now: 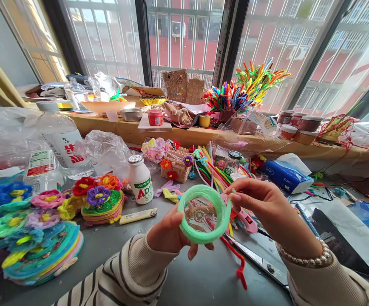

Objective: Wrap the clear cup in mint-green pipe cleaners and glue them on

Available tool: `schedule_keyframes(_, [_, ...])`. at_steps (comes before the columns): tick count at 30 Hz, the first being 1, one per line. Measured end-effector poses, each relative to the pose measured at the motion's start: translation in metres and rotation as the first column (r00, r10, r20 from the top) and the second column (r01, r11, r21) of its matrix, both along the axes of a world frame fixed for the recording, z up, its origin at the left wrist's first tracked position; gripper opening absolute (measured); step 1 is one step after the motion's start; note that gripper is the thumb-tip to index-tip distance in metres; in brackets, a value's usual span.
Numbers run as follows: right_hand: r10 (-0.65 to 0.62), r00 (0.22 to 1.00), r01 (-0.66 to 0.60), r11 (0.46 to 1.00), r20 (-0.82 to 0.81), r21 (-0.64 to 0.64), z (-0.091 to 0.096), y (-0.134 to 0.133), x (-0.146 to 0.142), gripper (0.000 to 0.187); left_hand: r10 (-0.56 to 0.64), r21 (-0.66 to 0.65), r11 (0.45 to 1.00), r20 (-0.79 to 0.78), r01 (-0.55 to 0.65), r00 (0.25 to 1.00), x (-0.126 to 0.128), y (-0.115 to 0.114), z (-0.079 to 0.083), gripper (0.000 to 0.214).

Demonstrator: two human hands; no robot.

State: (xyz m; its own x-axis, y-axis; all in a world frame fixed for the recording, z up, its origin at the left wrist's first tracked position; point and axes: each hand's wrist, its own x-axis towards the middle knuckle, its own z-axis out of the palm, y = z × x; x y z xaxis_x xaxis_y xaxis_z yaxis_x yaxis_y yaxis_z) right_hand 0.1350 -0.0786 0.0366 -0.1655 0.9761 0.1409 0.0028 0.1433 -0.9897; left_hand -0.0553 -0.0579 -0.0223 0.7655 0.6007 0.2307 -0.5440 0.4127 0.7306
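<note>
My left hand [168, 231] and my right hand [267, 208] together hold up a light green fuzzy ring [203, 214] made of coiled pipe cleaner, above the grey table [108, 242]. Left fingers grip its lower left rim. The right thumb and forefinger pinch its right edge. Through the ring's clear middle I see the table below. A pink glue gun [246, 220] lies just under my right hand, and a red pipe cleaner [237, 259] lies beneath the ring.
Stacks of pipe-cleaner flower coasters [41, 242] fill the left. A small white bottle [140, 178], a lighter [138, 216], a little basket [174, 165], loose pipe cleaners [216, 170], a tissue pack [286, 174] and scissors [261, 261] surround my hands. The windowsill shelf [187, 134] holds jars and craft supplies.
</note>
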Motion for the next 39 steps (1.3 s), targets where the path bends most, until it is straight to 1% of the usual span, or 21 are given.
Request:
schedule_keyframes(8, [-0.016,0.997,0.015,1.0,0.079,0.019,0.003,-0.002,-0.003,0.015,-0.06,-0.108,0.993,-0.054,0.054,0.997,-0.002,0.002,0.0,0.046])
schedule_keyframes(14, [-0.026,0.994,0.02,0.998,0.11,0.06,0.003,-0.001,-0.001,0.011,-0.146,-0.159,0.977,-0.018,0.141,0.989,-0.004,0.004,0.001,0.046])
schedule_keyframes(21, [-0.014,0.991,0.008,0.999,0.132,0.045,0.003,-0.001,0.0,0.008,-0.178,-0.223,0.96,-0.009,0.172,0.984,-0.004,0.006,0.005,0.045])
schedule_keyframes(23, [-0.026,0.991,0.022,0.999,0.134,0.036,0.003,-0.001,-0.001,0.009,-0.178,-0.232,0.957,0.008,0.175,0.984,-0.003,0.008,0.003,0.048])
schedule_keyframes(27, [-0.045,0.99,0.041,0.999,0.136,0.028,0.0,0.0,-0.002,0.011,-0.142,-0.302,0.941,0.047,0.15,0.989,-0.003,0.012,-0.003,0.057])
schedule_keyframes(29, [-0.048,0.988,0.043,0.999,0.147,0.034,-0.001,0.001,-0.001,0.012,-0.141,-0.308,0.939,0.054,0.151,0.989,-0.003,0.014,-0.006,0.057])
schedule_keyframes(31, [-0.05,0.988,0.045,0.998,0.149,0.04,-0.002,0.002,-0.001,0.013,-0.131,-0.294,0.945,0.071,0.146,0.989,-0.004,0.014,-0.008,0.053])
schedule_keyframes(36, [-0.072,0.987,0.067,0.997,0.142,0.04,-0.001,0.002,0.0,0.016,-0.097,-0.264,0.957,0.099,0.12,0.99,-0.004,0.011,-0.012,0.034])
schedule_keyframes(39, [-0.08,0.985,0.073,0.996,0.15,0.053,-0.001,0.001,-0.001,0.016,-0.114,-0.265,0.955,0.082,0.131,0.99,-0.003,0.012,-0.012,0.036])
